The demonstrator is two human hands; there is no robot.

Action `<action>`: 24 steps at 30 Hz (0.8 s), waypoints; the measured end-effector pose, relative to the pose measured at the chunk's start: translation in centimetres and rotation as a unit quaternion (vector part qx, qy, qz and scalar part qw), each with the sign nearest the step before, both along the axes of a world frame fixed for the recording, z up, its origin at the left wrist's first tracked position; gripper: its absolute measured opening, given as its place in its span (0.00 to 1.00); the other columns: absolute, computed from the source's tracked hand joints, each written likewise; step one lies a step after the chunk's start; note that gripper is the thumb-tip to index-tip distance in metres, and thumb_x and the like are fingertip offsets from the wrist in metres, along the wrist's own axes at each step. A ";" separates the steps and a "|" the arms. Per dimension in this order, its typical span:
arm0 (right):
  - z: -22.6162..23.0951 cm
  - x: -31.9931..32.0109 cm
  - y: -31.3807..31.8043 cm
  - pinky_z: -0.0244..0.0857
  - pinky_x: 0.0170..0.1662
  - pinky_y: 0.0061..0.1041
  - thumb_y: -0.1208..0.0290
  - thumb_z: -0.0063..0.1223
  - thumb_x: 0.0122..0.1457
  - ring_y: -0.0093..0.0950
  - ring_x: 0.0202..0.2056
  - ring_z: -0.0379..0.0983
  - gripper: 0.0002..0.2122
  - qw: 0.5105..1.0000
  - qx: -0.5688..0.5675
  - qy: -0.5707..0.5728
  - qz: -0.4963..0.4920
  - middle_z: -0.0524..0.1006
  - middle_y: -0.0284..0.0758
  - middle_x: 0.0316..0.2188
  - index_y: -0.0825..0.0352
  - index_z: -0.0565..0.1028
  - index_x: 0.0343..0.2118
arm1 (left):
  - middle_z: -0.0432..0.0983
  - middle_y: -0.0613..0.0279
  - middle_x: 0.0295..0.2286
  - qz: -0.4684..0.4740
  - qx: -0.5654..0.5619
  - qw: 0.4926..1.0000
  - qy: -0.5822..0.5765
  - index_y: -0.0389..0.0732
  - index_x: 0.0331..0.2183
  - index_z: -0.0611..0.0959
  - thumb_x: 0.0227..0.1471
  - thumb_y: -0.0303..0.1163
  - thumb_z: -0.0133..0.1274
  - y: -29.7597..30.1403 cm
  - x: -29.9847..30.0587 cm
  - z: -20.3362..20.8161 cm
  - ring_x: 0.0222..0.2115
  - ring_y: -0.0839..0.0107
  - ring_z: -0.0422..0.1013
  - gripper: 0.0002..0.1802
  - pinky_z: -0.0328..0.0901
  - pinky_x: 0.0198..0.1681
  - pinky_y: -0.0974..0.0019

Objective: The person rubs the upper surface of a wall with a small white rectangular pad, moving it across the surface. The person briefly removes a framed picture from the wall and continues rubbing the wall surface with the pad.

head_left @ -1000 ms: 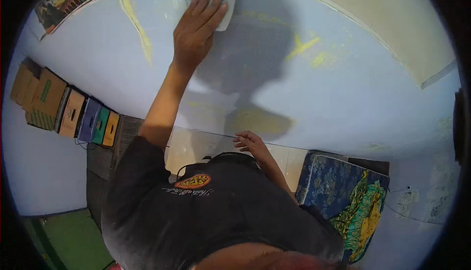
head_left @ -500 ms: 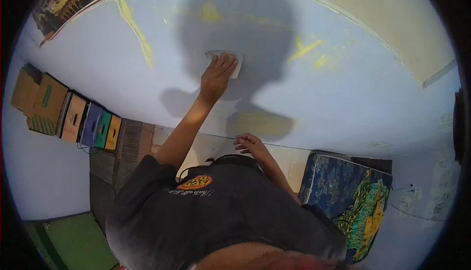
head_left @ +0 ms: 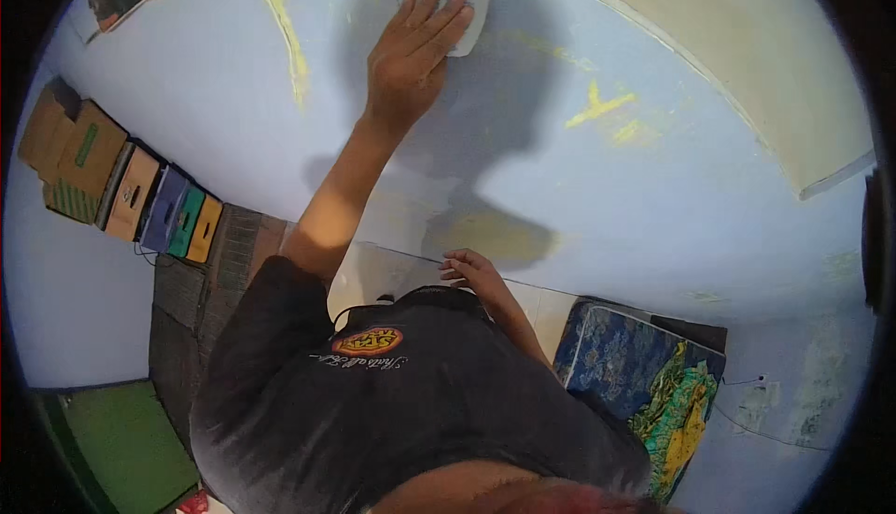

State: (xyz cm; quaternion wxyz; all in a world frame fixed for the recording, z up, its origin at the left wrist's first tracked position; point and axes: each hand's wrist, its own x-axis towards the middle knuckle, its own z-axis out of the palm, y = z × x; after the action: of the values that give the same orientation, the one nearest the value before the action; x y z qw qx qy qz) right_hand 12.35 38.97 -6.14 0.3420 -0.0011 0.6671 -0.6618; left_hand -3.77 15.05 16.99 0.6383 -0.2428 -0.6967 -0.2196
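My left hand (head_left: 407, 70) is raised against the pale blue wall (head_left: 653, 215), pressing a white sheet of sandpaper (head_left: 474, 27) flat on it. Its fingers lie spread over the sheet, and faint printing shows on the sheet's back. The face against the wall is hidden. Low in front of my dark shirt, my right hand (head_left: 471, 269) hangs near the wall's foot, fingers loosely apart and holding nothing. Yellow patches (head_left: 597, 108) mark the wall to the right of the sheet, and a long yellow streak (head_left: 285, 24) runs down to its left.
A cream ledge (head_left: 747, 56) borders the wall at the upper right. To the left stand a cardboard box (head_left: 89, 154) and coloured drawers (head_left: 173, 211). At the right, a blue patterned mattress (head_left: 607, 351) carries a green and yellow cloth (head_left: 679, 416). My shadow falls across the wall.
My left hand has slid up the wall with the sandpaper, close to the ledge. The right hand stays low, much as before. The view has shifted slightly.
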 end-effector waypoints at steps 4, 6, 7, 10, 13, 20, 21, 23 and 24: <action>0.8 0.0 -0.3 0.70 0.52 0.30 0.62 0.49 0.71 0.29 0.49 0.77 0.16 1.000 0.006 -0.009 -0.003 0.80 0.36 0.47 0.64 0.74 0.55 | 0.80 0.61 0.52 0.001 0.027 0.999 -0.030 0.46 0.49 0.86 0.51 0.14 0.53 0.9 -1.6 -4.2 0.59 0.58 0.71 0.25 0.65 0.63 0.49; -0.2 -0.2 0.1 0.70 0.52 0.30 0.62 0.49 0.71 0.29 0.49 0.77 0.16 1.000 0.001 -0.008 -0.008 0.80 0.36 0.47 0.64 0.74 0.55 | 0.80 0.61 0.52 0.008 0.037 0.999 -0.039 0.45 0.50 0.85 0.52 0.14 0.52 1.7 -2.4 -8.0 0.59 0.58 0.71 0.25 0.65 0.63 0.48; -0.7 -0.3 0.3 0.70 0.52 0.30 0.62 0.49 0.71 0.29 0.49 0.77 0.16 1.000 -0.001 -0.018 -0.013 0.80 0.36 0.47 0.64 0.74 0.55 | 0.80 0.61 0.52 0.002 0.041 0.998 -0.051 0.45 0.51 0.85 0.52 0.15 0.52 2.1 -2.3 -10.1 0.59 0.59 0.71 0.25 0.65 0.64 0.48; -1.9 -0.4 0.4 0.70 0.51 0.29 0.62 0.49 0.71 0.28 0.49 0.78 0.15 0.999 -0.006 -0.042 -0.016 0.80 0.35 0.47 0.64 0.74 0.55 | 0.79 0.59 0.53 -0.015 0.011 0.994 -0.112 0.43 0.51 0.85 0.55 0.17 0.49 2.4 -1.5 -16.5 0.59 0.57 0.70 0.24 0.62 0.65 0.46; -1.9 -0.4 0.1 0.70 0.50 0.28 0.62 0.49 0.71 0.27 0.48 0.78 0.15 0.999 -0.005 -0.041 -0.008 0.80 0.35 0.47 0.63 0.75 0.55 | 0.78 0.60 0.54 -0.022 -0.012 0.990 -0.137 0.43 0.52 0.84 0.54 0.17 0.51 2.1 -0.9 -19.4 0.60 0.58 0.70 0.24 0.63 0.65 0.47; -0.6 -0.6 -1.1 0.71 0.48 0.30 0.60 0.50 0.70 0.29 0.48 0.78 0.16 1.000 -0.006 -0.015 0.014 0.80 0.35 0.47 0.63 0.75 0.55 | 0.78 0.63 0.55 -0.052 -0.007 0.979 -0.199 0.44 0.52 0.84 0.53 0.16 0.55 1.5 2.3 -16.8 0.60 0.61 0.70 0.25 0.63 0.66 0.50; -0.5 -0.7 -1.3 0.71 0.48 0.30 0.60 0.50 0.70 0.29 0.48 0.78 0.16 1.000 -0.007 -0.012 0.020 0.80 0.35 0.47 0.63 0.75 0.55 | 0.78 0.63 0.55 -0.054 -0.006 0.976 -0.209 0.44 0.52 0.84 0.53 0.16 0.55 1.3 2.7 -16.5 0.60 0.61 0.70 0.24 0.63 0.66 0.51; -0.3 -0.6 -1.5 0.71 0.48 0.29 0.60 0.50 0.70 0.29 0.48 0.78 0.16 0.999 -0.010 -0.008 0.034 0.81 0.34 0.47 0.62 0.75 0.55 | 0.79 0.62 0.53 -0.037 -0.001 0.979 -0.201 0.44 0.51 0.84 0.54 0.16 0.52 0.6 3.2 -15.4 0.59 0.60 0.70 0.23 0.64 0.65 0.51; -0.2 -0.4 -1.6 0.70 0.48 0.29 0.60 0.50 0.70 0.28 0.48 0.78 0.16 0.999 -0.002 -0.009 0.033 0.81 0.34 0.47 0.62 0.75 0.55 | 0.79 0.62 0.53 -0.029 0.008 0.983 -0.179 0.44 0.51 0.84 0.55 0.16 0.52 0.3 3.3 -14.4 0.59 0.60 0.70 0.23 0.64 0.65 0.50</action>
State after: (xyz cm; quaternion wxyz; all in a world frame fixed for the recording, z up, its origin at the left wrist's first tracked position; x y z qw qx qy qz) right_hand 11.94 37.40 -6.31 0.3700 -0.0179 0.6619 -0.6517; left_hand -0.44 15.31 2.62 0.4987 -0.2146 -0.7904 -0.2838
